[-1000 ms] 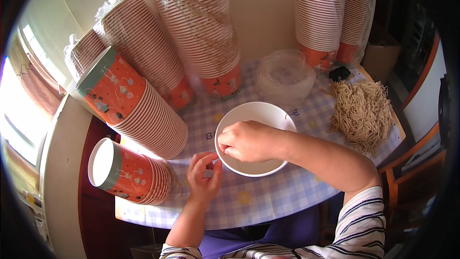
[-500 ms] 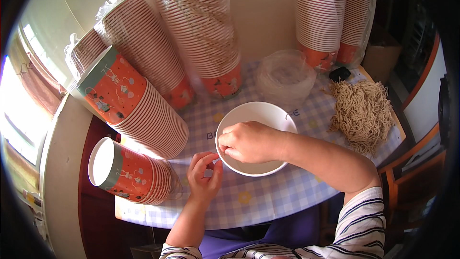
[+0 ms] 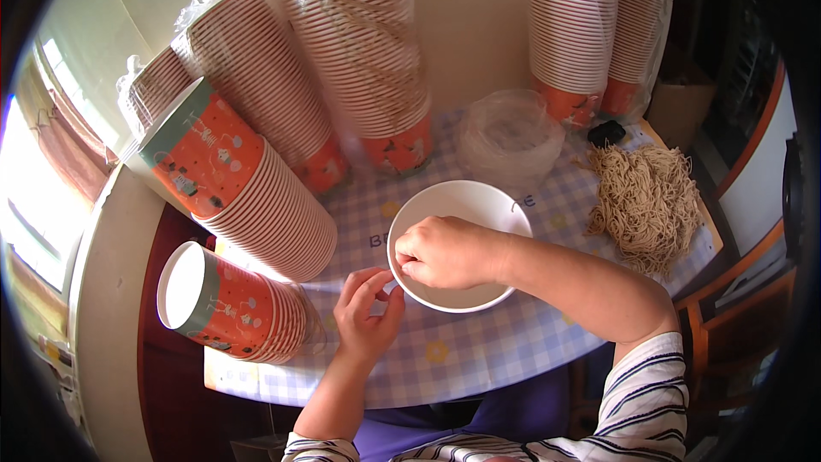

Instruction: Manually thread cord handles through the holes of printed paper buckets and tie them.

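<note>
A white paper tub [image 3: 462,198] stands on the checked tablecloth with its mouth facing up. A short dark bit of cord [image 3: 516,204] shows at its right rim. My right hand [image 3: 449,252] reaches over the mouth to the inside of the left rim, its fingers pinched together. What they hold, if anything, is hidden. Outside that same rim, my left hand [image 3: 366,308] has its fingertips at the tub's wall. Its fingers are bent, with thumb and forefinger apart and nothing visible between them.
A heap of beige cords [image 3: 646,205] lies at the right, beside a small black object [image 3: 606,133]. Behind the tub sits a clear plastic bag [image 3: 510,137]. Orange-and-green tub stacks [image 3: 269,222] lean at the left, a shorter stack [image 3: 239,308] nearer. Plastic-wrapped stacks [image 3: 355,43] stand behind.
My left hand has shifted slightly right, its fingertips closer against the tub's rim. The right hand and the tub have moved very little.
</note>
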Demonstrator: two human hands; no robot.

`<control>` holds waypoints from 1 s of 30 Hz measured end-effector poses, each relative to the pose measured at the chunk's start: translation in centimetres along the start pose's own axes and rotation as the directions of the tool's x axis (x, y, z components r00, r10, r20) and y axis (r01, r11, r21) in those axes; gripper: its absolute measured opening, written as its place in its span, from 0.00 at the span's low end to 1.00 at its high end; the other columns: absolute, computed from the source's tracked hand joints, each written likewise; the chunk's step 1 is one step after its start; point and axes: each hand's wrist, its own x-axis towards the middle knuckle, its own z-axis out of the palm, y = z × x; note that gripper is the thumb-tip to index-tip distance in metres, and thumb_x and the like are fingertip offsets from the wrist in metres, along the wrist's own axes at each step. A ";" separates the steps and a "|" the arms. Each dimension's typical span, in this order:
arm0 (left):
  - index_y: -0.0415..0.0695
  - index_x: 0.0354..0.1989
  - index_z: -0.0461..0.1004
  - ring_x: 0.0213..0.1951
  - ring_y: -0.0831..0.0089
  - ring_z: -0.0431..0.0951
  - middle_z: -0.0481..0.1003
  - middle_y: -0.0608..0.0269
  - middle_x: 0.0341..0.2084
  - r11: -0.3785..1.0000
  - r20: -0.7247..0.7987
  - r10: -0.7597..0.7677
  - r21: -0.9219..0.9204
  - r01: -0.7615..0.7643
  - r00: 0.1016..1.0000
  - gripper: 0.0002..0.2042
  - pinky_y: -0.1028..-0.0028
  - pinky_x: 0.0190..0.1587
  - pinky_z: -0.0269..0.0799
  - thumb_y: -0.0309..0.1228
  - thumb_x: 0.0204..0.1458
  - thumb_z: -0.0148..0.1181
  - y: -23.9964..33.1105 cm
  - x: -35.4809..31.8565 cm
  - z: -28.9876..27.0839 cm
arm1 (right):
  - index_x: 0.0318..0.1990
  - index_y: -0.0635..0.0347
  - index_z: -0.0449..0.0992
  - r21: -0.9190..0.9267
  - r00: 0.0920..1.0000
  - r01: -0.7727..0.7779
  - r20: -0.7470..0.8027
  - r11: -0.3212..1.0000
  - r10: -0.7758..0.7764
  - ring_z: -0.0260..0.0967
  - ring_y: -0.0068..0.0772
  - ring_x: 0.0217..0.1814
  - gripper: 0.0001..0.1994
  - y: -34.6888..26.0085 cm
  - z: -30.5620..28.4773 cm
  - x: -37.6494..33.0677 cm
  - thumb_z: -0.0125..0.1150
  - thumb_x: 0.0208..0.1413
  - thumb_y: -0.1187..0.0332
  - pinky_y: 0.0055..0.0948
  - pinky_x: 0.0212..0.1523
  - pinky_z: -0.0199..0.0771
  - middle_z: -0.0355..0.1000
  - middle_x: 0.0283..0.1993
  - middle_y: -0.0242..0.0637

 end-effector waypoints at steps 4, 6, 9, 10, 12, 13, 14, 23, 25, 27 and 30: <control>0.38 0.36 0.75 0.25 0.71 0.76 0.75 0.56 0.32 0.997 -0.019 0.038 0.065 -0.037 0.999 0.12 0.77 0.27 0.74 0.16 0.41 0.63 0.1 0.1 -0.2 | 0.31 0.65 0.76 0.014 0.999 -0.026 0.039 1.000 0.025 0.73 0.48 0.33 0.08 -0.3 0.2 0.2 0.51 0.52 0.70 0.41 0.38 0.71 0.75 0.30 0.47; 0.38 0.35 0.75 0.26 0.71 0.77 0.76 0.57 0.31 0.997 0.004 0.016 0.072 -0.016 1.000 0.11 0.77 0.26 0.74 0.17 0.41 0.63 0.6 0.5 -0.2 | 0.31 0.65 0.76 0.035 0.998 -0.051 0.040 0.998 0.050 0.73 0.48 0.34 0.08 -0.1 0.3 0.2 0.51 0.52 0.70 0.40 0.38 0.71 0.74 0.30 0.47; 0.38 0.33 0.75 0.25 0.71 0.77 0.76 0.57 0.29 0.996 0.028 -0.010 0.087 0.008 1.000 0.09 0.76 0.26 0.74 0.17 0.41 0.63 0.9 0.8 -0.3 | 0.32 0.65 0.76 0.062 0.992 -0.114 0.057 0.992 0.111 0.73 0.46 0.34 0.08 -0.5 0.1 0.1 0.52 0.53 0.70 0.38 0.39 0.71 0.74 0.30 0.47; 0.38 0.32 0.75 0.25 0.71 0.77 0.76 0.58 0.27 0.996 0.030 -0.013 0.091 0.011 0.999 0.08 0.76 0.26 0.74 0.17 0.41 0.62 1.0 0.9 -0.4 | 0.32 0.65 0.76 0.069 0.986 -0.155 0.073 0.986 0.150 0.73 0.45 0.34 0.08 -0.7 0.0 0.1 0.53 0.53 0.69 0.37 0.38 0.71 0.74 0.30 0.47; 0.37 0.31 0.74 0.24 0.72 0.76 0.75 0.58 0.26 0.994 0.041 -0.069 0.082 0.066 0.997 0.07 0.76 0.26 0.73 0.18 0.41 0.62 1.1 0.9 -0.3 | 0.33 0.65 0.76 0.083 0.982 -0.176 0.082 0.981 0.169 0.73 0.43 0.35 0.08 -0.7 -0.1 0.0 0.53 0.53 0.69 0.37 0.39 0.71 0.75 0.31 0.46; 0.37 0.30 0.74 0.24 0.72 0.76 0.75 0.58 0.25 0.990 0.055 -0.124 0.075 0.120 0.991 0.07 0.77 0.27 0.73 0.18 0.42 0.62 1.1 0.9 -0.3 | 0.33 0.65 0.76 0.101 0.978 -0.197 0.091 0.975 0.188 0.73 0.41 0.35 0.08 -0.7 -0.1 -0.1 0.54 0.53 0.69 0.36 0.39 0.71 0.75 0.31 0.45; 0.37 0.30 0.74 0.24 0.72 0.76 0.75 0.58 0.25 0.990 0.052 -0.124 0.074 0.120 0.991 0.07 0.77 0.27 0.73 0.18 0.42 0.62 0.9 0.9 -0.4 | 0.33 0.65 0.76 0.099 0.978 -0.197 0.091 0.976 0.188 0.73 0.41 0.35 0.08 -0.5 0.0 -0.2 0.54 0.53 0.69 0.36 0.39 0.71 0.75 0.31 0.45; 0.37 0.29 0.72 0.25 0.86 0.70 0.73 0.70 0.23 0.728 0.171 -0.485 -0.464 0.504 0.858 0.01 0.84 0.28 0.65 0.21 0.51 0.57 -1.8 0.0 -1.7 | 0.42 0.65 0.75 0.142 0.975 -0.216 0.091 0.966 0.204 0.74 0.38 0.40 0.11 -0.7 -1.4 -0.7 0.55 0.52 0.71 0.33 0.42 0.72 0.76 0.36 0.45; 0.37 0.30 0.72 0.27 0.85 0.70 0.74 0.69 0.25 0.665 0.225 -0.479 -0.538 0.518 0.849 0.01 0.84 0.30 0.65 0.21 0.51 0.57 -2.2 -0.2 -1.9 | 0.43 0.65 0.75 0.162 0.966 -0.258 0.074 0.952 0.249 0.72 0.28 0.37 0.12 -0.6 -1.4 -0.9 0.57 0.53 0.69 0.29 0.40 0.71 0.74 0.34 0.38; 0.37 0.30 0.73 0.28 0.85 0.70 0.74 0.69 0.26 0.643 0.250 -0.470 -0.561 0.522 0.847 0.01 0.83 0.31 0.66 0.22 0.52 0.57 -2.5 -0.3 -2.0 | 0.43 0.65 0.75 0.171 0.955 -0.294 0.098 0.940 0.281 0.72 0.28 0.38 0.12 -1.4 -1.8 -1.3 0.57 0.53 0.69 0.29 0.40 0.71 0.74 0.34 0.38; 0.37 0.33 0.73 0.29 0.84 0.71 0.74 0.68 0.28 0.651 0.274 -0.460 -0.542 0.531 0.844 0.03 0.83 0.32 0.67 0.23 0.50 0.59 -2.1 -0.4 -2.3 | 0.40 0.65 0.76 0.184 0.947 -0.314 0.126 0.931 0.295 0.73 0.31 0.37 0.11 -1.5 -1.5 -1.3 0.56 0.52 0.69 0.30 0.40 0.71 0.76 0.34 0.41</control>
